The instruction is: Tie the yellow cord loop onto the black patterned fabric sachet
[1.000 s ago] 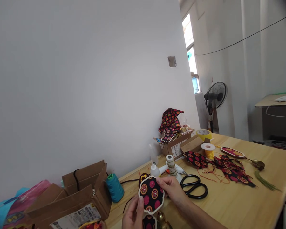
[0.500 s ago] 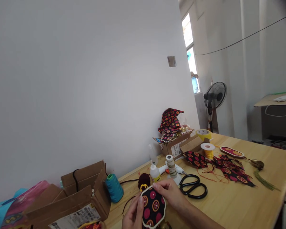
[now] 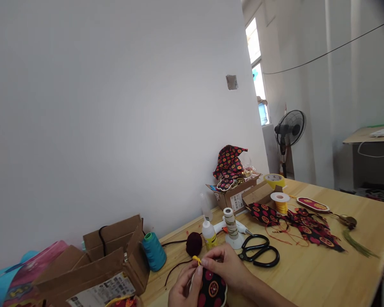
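Both my hands hold a scalloped fabric piece (image 3: pixel 213 289), black with red and orange circles and a white edge, low over the wooden table (image 3: pixel 323 273). My left hand (image 3: pixel 184 290) grips its left side. My right hand (image 3: pixel 225 266) pinches the top, where a small yellow loop (image 3: pixel 196 259) sticks out. The lower part of the piece runs off the bottom of the view. Black scissors (image 3: pixel 259 252) lie just right of my right hand.
A glue bottle (image 3: pixel 208 233), a dark red ball (image 3: pixel 193 243), a teal thread cone (image 3: pixel 153 251) and a glue gun (image 3: pixel 233 228) stand behind my hands. Open cardboard boxes (image 3: pixel 109 264) sit left. Patterned fabric scraps (image 3: pixel 304 226), a yellow spool (image 3: pixel 280 201) and tape (image 3: pixel 274 180) lie right.
My hands have lowered the fabric piece toward me, so it now sits partly below the view's bottom edge. The dark red ball behind it has come into view.
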### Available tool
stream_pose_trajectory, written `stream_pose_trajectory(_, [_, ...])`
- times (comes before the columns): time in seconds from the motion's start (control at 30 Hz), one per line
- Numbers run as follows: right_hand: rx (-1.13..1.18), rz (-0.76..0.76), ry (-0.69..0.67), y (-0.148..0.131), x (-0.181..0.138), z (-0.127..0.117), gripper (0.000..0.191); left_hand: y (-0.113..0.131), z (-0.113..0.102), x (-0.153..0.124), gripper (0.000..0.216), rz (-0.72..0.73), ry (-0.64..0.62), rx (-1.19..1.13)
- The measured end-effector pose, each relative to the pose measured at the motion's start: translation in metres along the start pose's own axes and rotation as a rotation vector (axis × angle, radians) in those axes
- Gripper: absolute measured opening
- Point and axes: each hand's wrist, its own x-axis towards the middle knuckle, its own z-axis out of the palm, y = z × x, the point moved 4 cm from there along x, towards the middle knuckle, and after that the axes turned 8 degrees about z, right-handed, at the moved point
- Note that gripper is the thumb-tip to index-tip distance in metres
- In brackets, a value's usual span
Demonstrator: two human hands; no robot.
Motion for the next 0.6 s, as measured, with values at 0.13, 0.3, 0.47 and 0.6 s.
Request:
stream_pose_trajectory(0.13, [-0.02,-0.014,0.005,-0.002,-0.002,0.001,0.032,0.0,-0.001,0.0,0.039,-0.002,0.001,0.031])
stream_pose_trajectory(0.3, [0.021,-0.008,0.031,-0.005,-0.002,-0.001,0.036,0.0,-0.001,0.0,0.043,-0.042,-0.011,-0.024])
stream_pose_trajectory(0.47, [0.09,0.05,0.073,-0.003,0.003,-0.007,0.046,-0.004,0.002,0.0,0.047,-0.174,-0.053,-0.163])
stream_pose_trajectory(0.6, [0.134,0.088,0.115,-0.002,0.006,-0.012,0.052,-0.009,0.004,-0.001,0.05,-0.231,-0.075,-0.2])
